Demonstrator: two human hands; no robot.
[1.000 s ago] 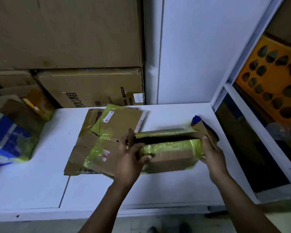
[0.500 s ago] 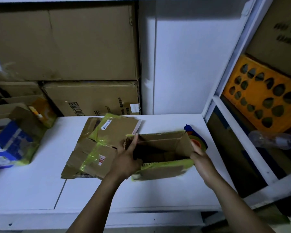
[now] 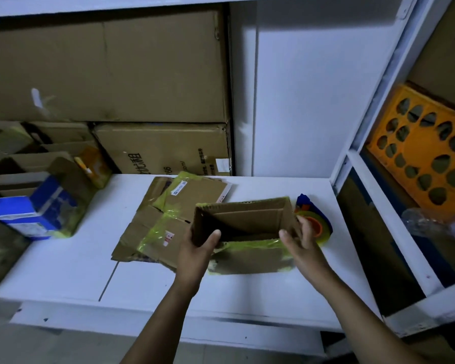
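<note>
A small open cardboard box [image 3: 247, 216] with yellow-green tape on its near flap stands on the white shelf [image 3: 247, 290]. My left hand [image 3: 197, 250] grips the box's left wall, thumb over the front corner. On the right wall my right hand [image 3: 300, 237] holds the edge, thumb inside the rim and fingers outside. The inside of the box looks empty and dark.
Flattened taped cartons [image 3: 163, 219] lie just left of the box. A blue tape dispenser [image 3: 315, 222] with a yellow roll sits behind my right hand. A blue box [image 3: 34, 208] stands far left. Large cartons [image 3: 163, 151] fill the back; an orange crate [image 3: 426, 158] is at right.
The box has gone from nearly flat to squared open between my hands. The camera has tilted up, so the shelf and box sit lower in view.
</note>
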